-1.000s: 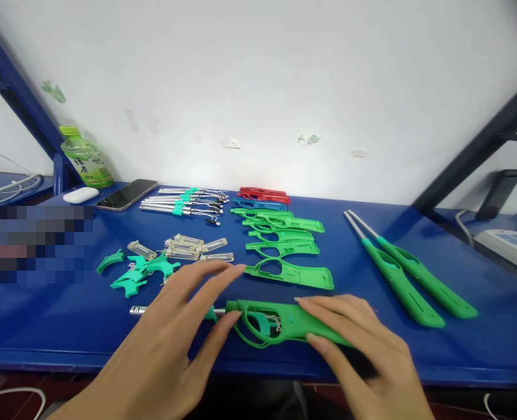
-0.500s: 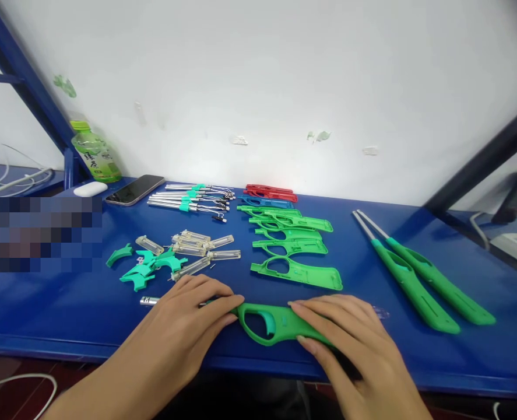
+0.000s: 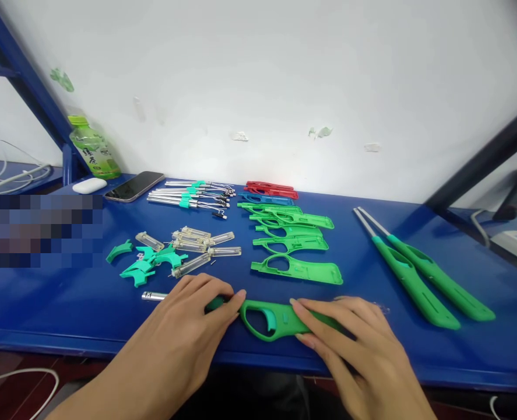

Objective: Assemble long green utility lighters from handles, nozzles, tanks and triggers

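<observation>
Both hands grip one green long-nosed lighter [image 3: 287,318] near the table's front edge. My left hand [image 3: 197,326] is closed round its neck, and the silver nozzle tip [image 3: 153,296] sticks out to the left. My right hand [image 3: 350,332] pinches the handle between thumb and fingers, hiding its right end. A teal trigger [image 3: 270,320] shows inside the lighter's finger loop. Just beyond lie several open green handle halves [image 3: 299,269]. Teal trigger pieces [image 3: 140,269] and clear fuel tanks [image 3: 192,265] are scattered beyond my left hand.
Two whole green lighters [image 3: 415,283] lie at the right. Metal nozzles with wires [image 3: 179,195], red halves [image 3: 271,189] and a blue half [image 3: 267,199] are at the back. A phone [image 3: 134,186], white case [image 3: 89,186] and green bottle [image 3: 94,149] stand back left.
The hands stay on the lighter, with only a slight shift of the left fingers along its neck. The view has tilted a little; the other parts lie as before.
</observation>
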A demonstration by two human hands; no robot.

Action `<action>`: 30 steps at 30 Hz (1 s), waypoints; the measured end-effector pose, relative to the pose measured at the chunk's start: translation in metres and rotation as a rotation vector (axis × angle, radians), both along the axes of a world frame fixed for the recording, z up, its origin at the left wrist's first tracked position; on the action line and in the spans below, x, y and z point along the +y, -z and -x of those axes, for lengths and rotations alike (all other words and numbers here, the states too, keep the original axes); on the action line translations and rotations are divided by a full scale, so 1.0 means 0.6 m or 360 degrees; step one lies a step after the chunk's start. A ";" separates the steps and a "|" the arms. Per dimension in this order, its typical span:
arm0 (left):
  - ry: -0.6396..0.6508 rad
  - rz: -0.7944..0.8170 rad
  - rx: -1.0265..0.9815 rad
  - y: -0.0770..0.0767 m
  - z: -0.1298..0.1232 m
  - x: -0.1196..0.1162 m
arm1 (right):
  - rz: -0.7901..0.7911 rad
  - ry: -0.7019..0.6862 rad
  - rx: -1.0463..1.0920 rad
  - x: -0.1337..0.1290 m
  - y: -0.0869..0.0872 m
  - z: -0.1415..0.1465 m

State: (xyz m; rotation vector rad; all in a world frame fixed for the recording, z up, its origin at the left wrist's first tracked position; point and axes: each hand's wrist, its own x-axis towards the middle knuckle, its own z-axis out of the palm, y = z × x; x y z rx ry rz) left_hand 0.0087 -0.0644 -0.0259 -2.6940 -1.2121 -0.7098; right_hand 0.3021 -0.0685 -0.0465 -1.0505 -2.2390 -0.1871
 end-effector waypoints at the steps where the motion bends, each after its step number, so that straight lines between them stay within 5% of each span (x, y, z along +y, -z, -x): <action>1: -0.0005 -0.0035 0.0062 -0.001 -0.001 -0.002 | -0.0007 0.0006 -0.0011 -0.002 -0.002 0.000; 6: -0.0004 -0.0144 0.0185 -0.001 0.000 0.000 | -0.0038 -0.0018 -0.0081 -0.004 -0.008 0.001; 21: -0.0015 0.0034 -0.0201 0.005 -0.011 -0.002 | -0.0046 -0.0014 0.0173 -0.004 0.023 -0.007; 25: 0.0010 -0.0057 -0.0265 -0.018 0.000 -0.001 | 0.0149 0.0046 0.0265 0.002 -0.011 0.008; 30: -0.0145 -0.0506 -0.0357 -0.058 0.013 0.013 | 0.0350 -0.0007 0.0426 0.035 -0.105 0.036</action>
